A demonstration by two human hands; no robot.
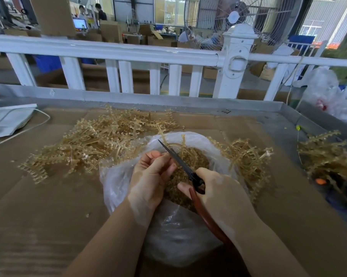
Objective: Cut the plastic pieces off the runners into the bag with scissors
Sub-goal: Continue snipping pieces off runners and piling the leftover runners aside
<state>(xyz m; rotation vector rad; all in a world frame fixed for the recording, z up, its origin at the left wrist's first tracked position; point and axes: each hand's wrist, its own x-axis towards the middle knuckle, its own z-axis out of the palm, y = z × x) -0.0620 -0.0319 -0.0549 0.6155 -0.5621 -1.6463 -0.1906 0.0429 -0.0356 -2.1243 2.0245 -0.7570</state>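
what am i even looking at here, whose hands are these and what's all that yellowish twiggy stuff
There is no machine here: one picture, taken by a camera worn on a person's head, looking down at their own two hands. The right hand grips scissors with reddish-brown handles. The left hand has its fingers curled by the blades; what it holds is too hidden to tell for sure. Below them sits an open clear plastic bag holding small cut yellowish pieces. The twiggy stuff is plastic runners, piled on cardboard left, right and far right of the bag. Behind stands a white railing.
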